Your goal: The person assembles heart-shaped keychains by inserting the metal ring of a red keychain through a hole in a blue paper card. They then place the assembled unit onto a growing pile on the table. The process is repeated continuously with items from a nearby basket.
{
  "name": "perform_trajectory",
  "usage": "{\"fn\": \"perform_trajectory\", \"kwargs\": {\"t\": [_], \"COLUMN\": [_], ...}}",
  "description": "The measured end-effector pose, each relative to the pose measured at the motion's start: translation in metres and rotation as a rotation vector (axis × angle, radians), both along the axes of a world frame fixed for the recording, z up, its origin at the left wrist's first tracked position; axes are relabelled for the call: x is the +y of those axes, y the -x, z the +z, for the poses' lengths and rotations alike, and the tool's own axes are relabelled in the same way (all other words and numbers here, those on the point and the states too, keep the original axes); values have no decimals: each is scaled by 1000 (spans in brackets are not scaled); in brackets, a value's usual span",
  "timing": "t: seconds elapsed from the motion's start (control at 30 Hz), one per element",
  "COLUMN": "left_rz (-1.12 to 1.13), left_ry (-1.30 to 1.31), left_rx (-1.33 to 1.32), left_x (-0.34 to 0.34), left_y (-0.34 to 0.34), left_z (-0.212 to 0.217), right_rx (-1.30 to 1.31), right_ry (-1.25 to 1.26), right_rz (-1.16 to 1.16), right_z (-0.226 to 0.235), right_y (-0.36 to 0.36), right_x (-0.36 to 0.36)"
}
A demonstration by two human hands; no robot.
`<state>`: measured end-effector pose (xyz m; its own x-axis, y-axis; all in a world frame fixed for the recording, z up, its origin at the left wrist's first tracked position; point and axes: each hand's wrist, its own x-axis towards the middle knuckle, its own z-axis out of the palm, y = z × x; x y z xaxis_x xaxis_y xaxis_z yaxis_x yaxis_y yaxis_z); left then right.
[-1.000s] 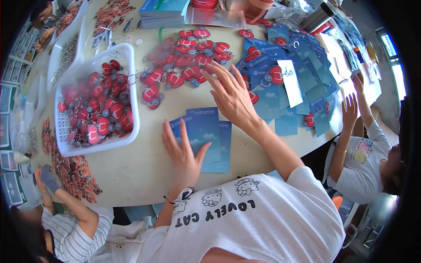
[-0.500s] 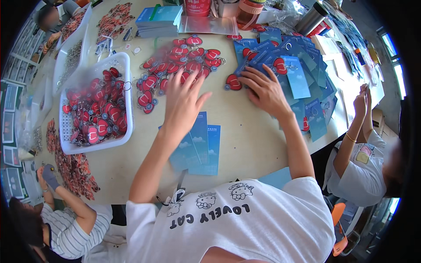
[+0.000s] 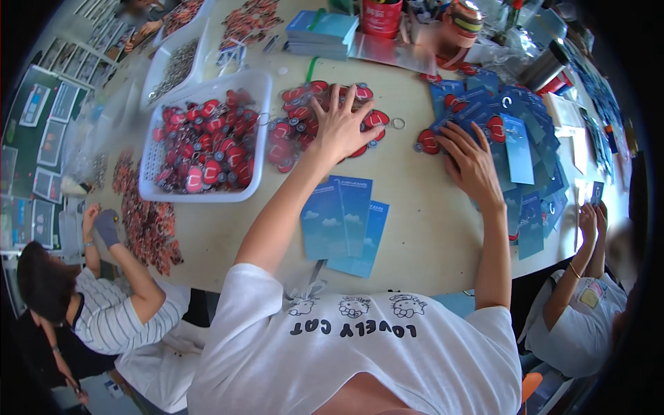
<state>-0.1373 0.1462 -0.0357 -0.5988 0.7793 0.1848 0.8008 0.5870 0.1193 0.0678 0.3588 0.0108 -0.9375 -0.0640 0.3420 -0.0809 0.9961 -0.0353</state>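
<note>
My left hand lies with spread fingers over a heap of red heart-like keychains with metal rings. My right hand rests with its fingers stretched out on the left edge of a spread pile of blue cards, some with red keychains on them. Beside its fingertips lies a single red keychain. Neither hand grips anything that I can see. Between my forearms a few loose blue cards overlap on the table. To the left of the heap stands a white basket full of the same keychains.
At the back are a stack of blue cards, a red tub, a lidded jar and a steel flask. A white bin of metal rings and reddish piles lie left. Other people sit around the table.
The view has swung, shifting the scene rightward. My left hand has gone further over the keychain heap, which looks more compact. My right hand stays at the card pile's edge.
</note>
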Motion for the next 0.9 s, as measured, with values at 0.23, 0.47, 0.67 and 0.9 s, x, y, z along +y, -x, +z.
{"fn": "perform_trajectory", "kwargs": {"t": [0.23,0.47,0.67,0.9], "left_rz": [-189,298,322,180], "left_ry": [-289,-384,-149,-245], "left_rx": [-7,-248,-228,-354], "left_x": [-68,-170,-164,-142], "left_y": [-46,-140,-169,-182], "left_z": [32,8,1,8], "right_rx": [5,44,-50,-39], "right_ry": [-27,216,447,704], "right_rz": [31,145,76,99], "right_z": [6,25,-4,-28], "right_y": [-2,1,10,12], "right_x": [-10,-54,-144,-171]}}
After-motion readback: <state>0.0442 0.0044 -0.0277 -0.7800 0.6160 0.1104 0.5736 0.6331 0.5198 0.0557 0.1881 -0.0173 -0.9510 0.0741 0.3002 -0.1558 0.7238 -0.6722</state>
